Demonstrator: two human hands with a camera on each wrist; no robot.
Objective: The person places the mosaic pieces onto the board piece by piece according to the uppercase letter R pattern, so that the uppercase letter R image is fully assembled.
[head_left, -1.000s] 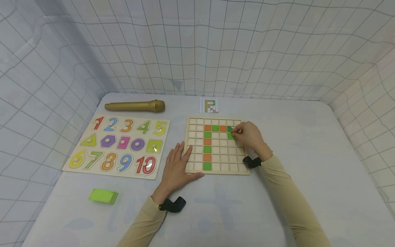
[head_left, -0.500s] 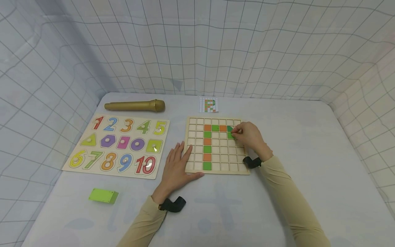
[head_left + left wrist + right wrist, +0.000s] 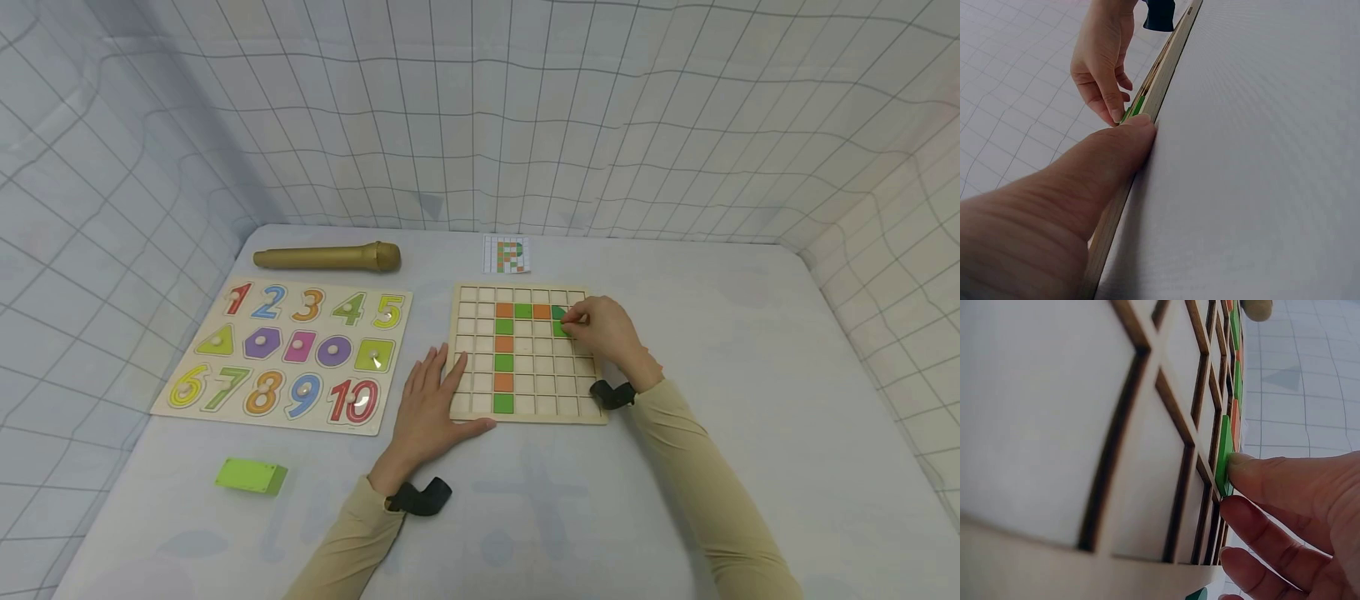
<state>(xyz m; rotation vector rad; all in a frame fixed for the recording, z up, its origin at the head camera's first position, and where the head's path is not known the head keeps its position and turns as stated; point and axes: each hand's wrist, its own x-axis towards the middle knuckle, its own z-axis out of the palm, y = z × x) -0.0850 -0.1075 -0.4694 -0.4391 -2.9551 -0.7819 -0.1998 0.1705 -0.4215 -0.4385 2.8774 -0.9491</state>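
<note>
A wooden grid board (image 3: 543,383) lies in front of me in the head view, with a column and a top row of orange and green square tiles in its cells. My right hand (image 3: 603,329) pinches a green tile (image 3: 1224,456) between thumb and index finger at the board's upper right. Just above that tile sits a darker green piece (image 3: 558,312) in the row's right end. My left hand (image 3: 427,417) rests with fingers spread on the board's lower left, its thumb along the front edge. The left wrist view shows that thumb (image 3: 1122,147) pressed to the wooden edge.
Behind the board lies a small pattern card (image 3: 507,254) with a coloured letter shape. To the left are a number-and-shape puzzle board (image 3: 285,327), a gold toy microphone (image 3: 326,257) and a light green block (image 3: 251,476). Grid-patterned cloth (image 3: 480,117) surrounds the table.
</note>
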